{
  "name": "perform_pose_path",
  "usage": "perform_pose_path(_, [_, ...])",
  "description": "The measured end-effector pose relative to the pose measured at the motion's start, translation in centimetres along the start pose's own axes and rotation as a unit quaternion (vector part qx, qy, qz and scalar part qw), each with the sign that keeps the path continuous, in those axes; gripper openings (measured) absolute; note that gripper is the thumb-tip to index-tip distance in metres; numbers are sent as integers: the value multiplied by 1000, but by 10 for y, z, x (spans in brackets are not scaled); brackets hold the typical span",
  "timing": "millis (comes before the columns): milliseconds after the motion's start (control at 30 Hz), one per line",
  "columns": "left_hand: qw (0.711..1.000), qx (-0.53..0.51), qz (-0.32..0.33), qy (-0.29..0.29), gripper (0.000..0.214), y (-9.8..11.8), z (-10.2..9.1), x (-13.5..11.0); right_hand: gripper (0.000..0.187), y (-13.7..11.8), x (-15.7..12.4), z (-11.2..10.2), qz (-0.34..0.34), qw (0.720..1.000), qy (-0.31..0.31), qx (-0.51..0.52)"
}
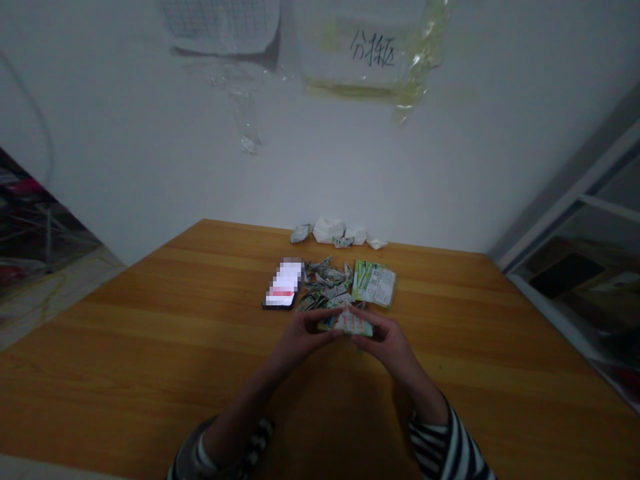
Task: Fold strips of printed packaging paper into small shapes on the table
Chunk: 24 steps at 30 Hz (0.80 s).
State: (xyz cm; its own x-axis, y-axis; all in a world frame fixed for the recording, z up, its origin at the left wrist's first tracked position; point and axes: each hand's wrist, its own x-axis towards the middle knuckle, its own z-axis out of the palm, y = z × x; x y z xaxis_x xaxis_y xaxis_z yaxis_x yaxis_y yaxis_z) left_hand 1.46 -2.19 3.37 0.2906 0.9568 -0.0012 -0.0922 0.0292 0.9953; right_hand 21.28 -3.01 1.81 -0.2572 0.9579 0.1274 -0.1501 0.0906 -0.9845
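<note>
The small folded piece of printed green-and-white paper (346, 322) sits between both hands above the wooden table (150, 333), pinched by left hand (300, 339) and right hand (385, 340). Its printing is illegible.

A: What can be counted?
B: One phone (283, 285), one table (150, 320), one flat packet stack (374, 283)
A: Hands?
B: Two, left hand (300, 337) and right hand (387, 343), one folded paper (347, 322) between them; the scrap heap (325, 287) is uncountable
</note>
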Motion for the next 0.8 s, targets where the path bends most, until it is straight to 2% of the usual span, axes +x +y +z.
perform_pose_path(133, [999,31,13,23,44,7,3,-2,53,3,1,0,-16,1000,5,-11])
perform_pose_path(267, [996,65,37,52,32,1,2,1,48,7,2,2,-27,999,14,-28])
perform_pose_path(433, [991,87,50,93,27,-15,3,6,29,14,5,11,-22,993,96,-63])
perform_pose_path(533, [990,65,48,119,34,-21,7,7,28,19,5,18,-7,986,153,-71])
perform_pose_path(667, [994,-2,37,105,40,-26,8,7,41,22,5,24,-18,984,178,-17])
perform_pose_path(800, [991,69,73,84,29,-25,5,5,24,22,5,17,-27,984,171,-39])
